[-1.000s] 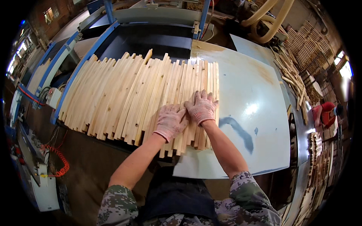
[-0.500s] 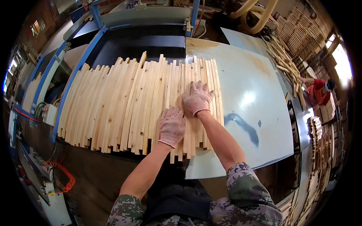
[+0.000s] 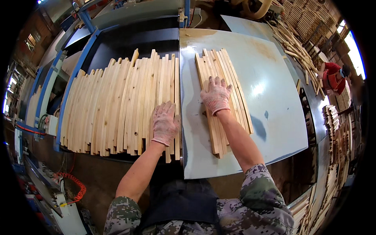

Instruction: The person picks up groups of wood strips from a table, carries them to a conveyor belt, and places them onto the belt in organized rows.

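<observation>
A wide row of pale wooden strips (image 3: 105, 113) lies side by side on the dark bed of a blue-framed machine, their ends uneven. My left hand (image 3: 165, 123), in a pinkish knit glove, rests flat near the right end of that row, fingers stretched out. A smaller bundle of wooden strips (image 3: 225, 66) lies slightly slanted on the pale metal table (image 3: 270, 98), apart from the row. On top of this bundle my right hand (image 3: 216, 95), gloved alike, is spread with its palm down. Part of the bundle is hidden beneath the hand and forearm.
The machine's blue frame rail (image 3: 74, 86) borders the row at the left. An orange coiled hose (image 3: 80, 192) hangs at the lower left. Loose wood (image 3: 295, 51) is heaped at the far right, beside a person in red (image 3: 333, 78). More stacked strips (image 3: 333, 133) stand at right.
My right hand has slid rightward with a bundle of strips, opening a gap between it and the row. My left hand has shifted left and slightly away from me, staying on the row.
</observation>
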### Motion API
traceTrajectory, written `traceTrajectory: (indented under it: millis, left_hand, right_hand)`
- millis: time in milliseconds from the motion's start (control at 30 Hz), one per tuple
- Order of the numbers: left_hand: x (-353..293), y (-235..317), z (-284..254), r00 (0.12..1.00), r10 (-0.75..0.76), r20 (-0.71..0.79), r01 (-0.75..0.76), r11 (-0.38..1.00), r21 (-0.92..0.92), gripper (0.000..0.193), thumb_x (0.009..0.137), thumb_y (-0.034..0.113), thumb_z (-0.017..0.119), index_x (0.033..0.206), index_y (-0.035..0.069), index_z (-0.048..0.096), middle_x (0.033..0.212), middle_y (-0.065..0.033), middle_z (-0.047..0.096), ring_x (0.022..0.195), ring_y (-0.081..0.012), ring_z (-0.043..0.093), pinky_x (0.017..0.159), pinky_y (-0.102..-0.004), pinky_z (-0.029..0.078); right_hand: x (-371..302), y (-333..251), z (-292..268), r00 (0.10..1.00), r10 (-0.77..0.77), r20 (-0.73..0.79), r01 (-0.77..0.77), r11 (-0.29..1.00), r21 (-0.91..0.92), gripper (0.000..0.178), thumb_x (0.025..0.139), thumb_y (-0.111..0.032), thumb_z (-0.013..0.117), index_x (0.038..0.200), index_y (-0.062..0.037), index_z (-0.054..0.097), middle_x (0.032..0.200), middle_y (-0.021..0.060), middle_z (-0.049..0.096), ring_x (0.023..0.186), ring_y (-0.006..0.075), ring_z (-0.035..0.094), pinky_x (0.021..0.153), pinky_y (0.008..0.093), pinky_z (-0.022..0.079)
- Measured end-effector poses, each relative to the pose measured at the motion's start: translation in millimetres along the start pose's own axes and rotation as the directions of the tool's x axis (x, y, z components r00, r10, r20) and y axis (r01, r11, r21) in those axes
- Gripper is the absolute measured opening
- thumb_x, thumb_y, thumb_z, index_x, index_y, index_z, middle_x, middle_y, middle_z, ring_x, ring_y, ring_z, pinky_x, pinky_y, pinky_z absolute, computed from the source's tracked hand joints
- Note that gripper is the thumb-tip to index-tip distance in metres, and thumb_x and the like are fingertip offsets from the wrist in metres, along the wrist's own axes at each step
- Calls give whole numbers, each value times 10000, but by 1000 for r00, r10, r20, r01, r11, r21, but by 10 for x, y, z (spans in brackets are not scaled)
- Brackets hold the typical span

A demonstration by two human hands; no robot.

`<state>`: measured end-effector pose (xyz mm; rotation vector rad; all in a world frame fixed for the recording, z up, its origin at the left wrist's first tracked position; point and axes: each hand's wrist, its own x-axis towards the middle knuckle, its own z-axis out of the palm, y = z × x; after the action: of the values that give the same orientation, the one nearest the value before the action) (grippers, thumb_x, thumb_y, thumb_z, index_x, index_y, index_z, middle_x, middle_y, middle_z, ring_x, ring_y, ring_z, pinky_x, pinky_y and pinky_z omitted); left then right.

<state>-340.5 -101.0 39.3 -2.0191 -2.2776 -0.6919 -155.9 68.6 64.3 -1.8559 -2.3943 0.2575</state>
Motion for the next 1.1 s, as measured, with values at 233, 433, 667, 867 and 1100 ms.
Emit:
traceTrajectory:
  millis: [233,433,667,867,1100]
  left_hand:
    - [-37,-279,-396,999,-27,39,29,997,-66,493,936,250,689,1372,21,657,1448,-210,627,1396,-396,538,1209,-498,394]
    - [-116,-847,-785,990,-140,22,142,983,-119,458,925,204,719,1345,28,671,1427,-206,641,1389,-402,541,1202,-488,407]
    - [-158,-2021,-1127,990,-126,-56,122,990,-77,474,935,253,700,1344,18,658,1438,-215,632,1384,-420,542,1228,-522,352]
    - [-310,-2171,-1287,975,36,218,-65,990,124,667,972,420,614,1472,-18,558,1566,-224,520,1488,-411,428,1280,-521,243]
    - [-414,-2328,-1254,980,53,190,-54,999,-3,773,932,475,621,1504,-33,515,1609,-240,463,1526,-413,372,1296,-532,193]
  right_hand:
    - [-367,-502,-82,977,-215,11,190,885,424,642,958,-434,644,1468,-60,535,1444,215,604,1334,393,569,1106,481,458]
    - [-407,-786,255,963,-126,238,-35,818,574,737,918,-432,713,1492,-4,542,1284,278,697,1236,386,661,1029,430,514]
    - [-556,-953,281,973,3,230,-101,904,415,671,943,-324,650,1514,0,511,1226,295,706,1186,406,677,1015,464,536]
    - [-715,-901,363,990,142,-24,-110,852,511,588,917,-102,625,1497,-27,565,1044,254,737,870,338,731,812,434,572]
    - [-957,-753,157,968,228,-108,-241,961,-132,539,974,-171,631,1495,-70,535,1168,233,703,1091,371,710,929,475,585]
